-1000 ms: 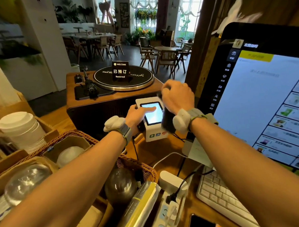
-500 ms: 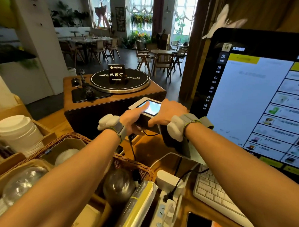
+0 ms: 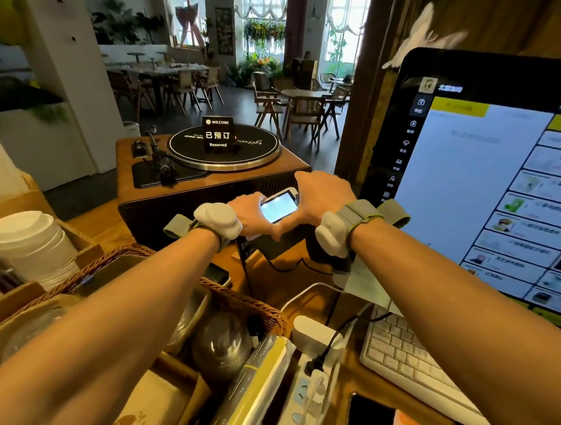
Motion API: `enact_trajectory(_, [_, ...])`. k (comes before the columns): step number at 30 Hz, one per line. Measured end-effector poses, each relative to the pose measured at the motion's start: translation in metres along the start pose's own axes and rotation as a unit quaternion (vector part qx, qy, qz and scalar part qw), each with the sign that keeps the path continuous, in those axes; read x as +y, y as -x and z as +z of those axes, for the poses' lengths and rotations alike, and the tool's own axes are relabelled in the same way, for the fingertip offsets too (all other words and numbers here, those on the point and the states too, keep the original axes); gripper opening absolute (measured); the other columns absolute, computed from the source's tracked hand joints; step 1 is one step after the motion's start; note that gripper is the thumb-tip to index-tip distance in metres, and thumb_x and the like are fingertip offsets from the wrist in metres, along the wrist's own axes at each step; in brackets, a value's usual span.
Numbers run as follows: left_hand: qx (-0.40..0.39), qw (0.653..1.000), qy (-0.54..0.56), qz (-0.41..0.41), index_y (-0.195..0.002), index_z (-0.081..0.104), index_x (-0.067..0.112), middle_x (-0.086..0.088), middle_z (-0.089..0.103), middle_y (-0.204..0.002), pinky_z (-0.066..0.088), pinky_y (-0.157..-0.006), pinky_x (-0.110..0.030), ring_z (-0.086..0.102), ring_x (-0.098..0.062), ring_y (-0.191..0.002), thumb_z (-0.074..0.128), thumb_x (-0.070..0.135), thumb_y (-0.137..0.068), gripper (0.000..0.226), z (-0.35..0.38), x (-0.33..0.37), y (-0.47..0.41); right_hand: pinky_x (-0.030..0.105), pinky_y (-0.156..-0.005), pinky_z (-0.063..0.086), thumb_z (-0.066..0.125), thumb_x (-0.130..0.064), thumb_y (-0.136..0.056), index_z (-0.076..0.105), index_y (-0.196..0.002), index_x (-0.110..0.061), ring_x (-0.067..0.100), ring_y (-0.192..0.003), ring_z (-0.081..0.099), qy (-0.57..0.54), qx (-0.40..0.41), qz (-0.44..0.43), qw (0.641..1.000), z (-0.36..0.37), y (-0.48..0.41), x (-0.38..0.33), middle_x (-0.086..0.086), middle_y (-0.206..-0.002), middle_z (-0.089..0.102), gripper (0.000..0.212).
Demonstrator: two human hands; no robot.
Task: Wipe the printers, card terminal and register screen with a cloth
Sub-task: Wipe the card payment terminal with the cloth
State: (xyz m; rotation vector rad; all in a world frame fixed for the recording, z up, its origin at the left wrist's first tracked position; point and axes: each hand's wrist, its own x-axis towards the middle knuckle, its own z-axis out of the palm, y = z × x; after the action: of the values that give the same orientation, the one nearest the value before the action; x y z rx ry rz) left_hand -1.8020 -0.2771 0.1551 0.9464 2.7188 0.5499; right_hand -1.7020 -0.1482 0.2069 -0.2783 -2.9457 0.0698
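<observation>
The white card terminal (image 3: pixel 278 207) is lifted off the counter and tipped back, with its lit screen facing up and its dark underside showing. My left hand (image 3: pixel 248 214) grips its left side, thumb at the screen's edge. On its right and far edge lies my right hand (image 3: pixel 321 195), with a dark cloth (image 3: pixel 316 248) under the palm that hangs down below my wrist. A black cable runs from the terminal to the counter. The large register screen (image 3: pixel 466 194) stands lit at the right. No printer is clearly in view; a paper slip (image 3: pixel 367 285) shows under my right forearm.
A wooden turntable (image 3: pixel 210 180) with a black "Reserved" sign (image 3: pixel 217 134) stands just behind the terminal. A wicker basket (image 3: pixel 249 302) with lids and a stack of paper cups (image 3: pixel 30 243) sit at the left. A white keyboard (image 3: pixel 405 352), power strip (image 3: pixel 311 368) and phone (image 3: pixel 370 418) lie near me.
The terminal stood upright on the counter a second ago. Both hands have lifted it and tipped it back, and my right hand with the cloth has shifted to its right and far edge.
</observation>
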Motion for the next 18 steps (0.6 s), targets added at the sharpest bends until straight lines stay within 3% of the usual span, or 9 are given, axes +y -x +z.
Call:
enact_trajectory(3, [0.047,0.997,-0.032,-0.051,-0.105,0.058,0.008,-0.007,0.064,-0.093,0.051,-0.069,-0.034,0.064,-0.025,-0.085,0.072,0.064,-0.063,0.072,0.015,0.014,0.0,0.032,-0.055,0.036,0.076,-0.066,-0.055,0.039,-0.059,-0.023,0.016,-0.057,0.039,-0.008,0.046,-0.001,0.999,-0.003,0.003,-0.002,-0.005,-0.059,0.041,0.056])
enact_trajectory(6, [0.06,0.994,-0.048,-0.082,-0.099,0.064,0.005,-0.01,0.064,-0.093,0.052,-0.072,-0.035,0.066,-0.028,-0.087,0.063,0.061,-0.074,0.061,0.028,0.026,-0.004,0.033,-0.059,0.038,0.075,-0.045,-0.069,0.046,-0.069,-0.018,0.021,-0.063,0.043,0.007,0.039,0.009,0.999,0.003,0.006,-0.004,0.001,-0.069,0.048,0.039])
enact_trajectory(9, [0.02,0.991,-0.102,-0.089,-0.093,0.066,0.009,-0.008,0.069,-0.094,0.052,-0.076,-0.033,0.066,-0.026,-0.089,0.057,0.053,-0.082,0.046,0.044,0.032,-0.014,0.034,-0.06,0.04,0.072,-0.038,-0.074,0.048,-0.076,-0.018,0.025,-0.065,0.046,0.018,0.033,0.005,0.999,0.008,0.005,-0.002,0.001,-0.069,0.047,0.032])
enact_trajectory(14, [-0.022,0.978,-0.165,-0.127,-0.097,0.065,0.016,-0.003,0.066,-0.093,0.047,-0.073,-0.033,0.064,-0.023,-0.096,0.053,0.049,-0.084,0.037,0.081,0.027,-0.037,0.035,-0.059,0.042,0.071,-0.037,-0.076,0.051,-0.072,-0.016,0.028,-0.066,0.051,0.027,0.023,-0.009,0.999,0.017,0.001,0.004,0.0,-0.061,0.041,0.029])
enact_trajectory(18, [-0.062,0.973,-0.167,-0.144,-0.116,0.061,0.016,-0.005,0.063,-0.118,0.05,-0.091,-0.039,0.058,-0.025,-0.113,0.049,0.054,-0.086,0.05,0.098,0.025,-0.049,0.035,-0.059,0.043,0.07,-0.036,-0.077,0.051,-0.074,-0.017,0.027,-0.065,0.049,0.012,0.021,-0.01,1.0,0.021,0.002,0.007,0.003,-0.068,0.047,0.027])
